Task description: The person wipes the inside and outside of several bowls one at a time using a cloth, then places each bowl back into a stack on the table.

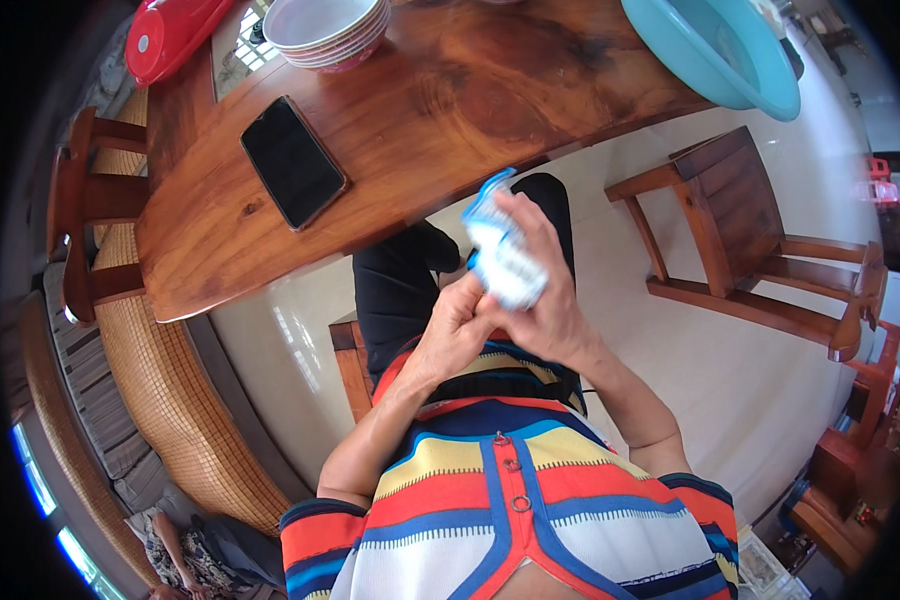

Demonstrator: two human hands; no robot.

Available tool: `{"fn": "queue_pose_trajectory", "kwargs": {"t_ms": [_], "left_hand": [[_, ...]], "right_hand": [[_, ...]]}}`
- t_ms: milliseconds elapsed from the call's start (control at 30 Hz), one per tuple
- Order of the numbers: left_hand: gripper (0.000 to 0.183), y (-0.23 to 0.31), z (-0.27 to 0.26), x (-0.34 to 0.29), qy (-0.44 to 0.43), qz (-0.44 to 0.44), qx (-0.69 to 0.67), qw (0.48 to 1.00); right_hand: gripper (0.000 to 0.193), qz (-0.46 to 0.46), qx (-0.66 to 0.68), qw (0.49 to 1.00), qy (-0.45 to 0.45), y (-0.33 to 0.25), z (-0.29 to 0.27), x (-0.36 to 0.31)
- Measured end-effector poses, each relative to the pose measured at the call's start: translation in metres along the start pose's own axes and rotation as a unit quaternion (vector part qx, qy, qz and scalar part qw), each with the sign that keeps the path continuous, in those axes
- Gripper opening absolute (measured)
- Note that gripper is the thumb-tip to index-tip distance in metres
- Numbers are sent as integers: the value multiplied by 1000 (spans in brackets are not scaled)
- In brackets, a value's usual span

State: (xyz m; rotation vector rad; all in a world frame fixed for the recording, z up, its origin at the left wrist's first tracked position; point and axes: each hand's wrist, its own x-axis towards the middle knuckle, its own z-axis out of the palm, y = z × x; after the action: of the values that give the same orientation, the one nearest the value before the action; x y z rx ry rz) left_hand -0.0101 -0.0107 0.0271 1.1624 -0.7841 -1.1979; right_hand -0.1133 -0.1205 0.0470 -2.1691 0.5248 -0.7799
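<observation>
1. Blue and white, the soft-looking packet (508,262) is in front of me, above my lap and just short of the table's near edge; motion blurs it, so I cannot make out its surface.
2. My right hand (555,310) is closed around the packet, fingers running up along its right side.
3. My left hand (458,325) is curled in, its fingertips meeting my right hand at the packet's lower end. I cannot tell whether they pinch the packet or only rest there.
4. On the brown wooden table (450,130), a dark-screened phone (292,162) lies face up, left of the packet and well apart from my hands.
5. Farther back stand stacked bowls (330,40), with a red plastic item (175,40) to their left. Across on the right, a turquoise basin (715,50) sits at the table's edge.
6. To my right, a wooden chair (735,220) stands on the pale floor (610,350); another wooden chair (90,215) is at the table's left end.
7. I wear a striped top (570,485) and dark trousers (390,290). At lower left, another person (175,550) is partly visible beside a woven-covered seat (160,350).
</observation>
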Motion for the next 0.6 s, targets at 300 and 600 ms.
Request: {"fn": "queue_pose_trajectory", "kwargs": {"t_ms": [300, 600], "left_hand": [[33, 27, -7, -2, 14, -102, -175, 979], [46, 39, -11, 23, 93, -68, -492, 863]], "right_hand": [[57, 149, 330, 932, -11, 23, -10, 6], [71, 109, 227, 964, 92, 14, 16, -24]]}}
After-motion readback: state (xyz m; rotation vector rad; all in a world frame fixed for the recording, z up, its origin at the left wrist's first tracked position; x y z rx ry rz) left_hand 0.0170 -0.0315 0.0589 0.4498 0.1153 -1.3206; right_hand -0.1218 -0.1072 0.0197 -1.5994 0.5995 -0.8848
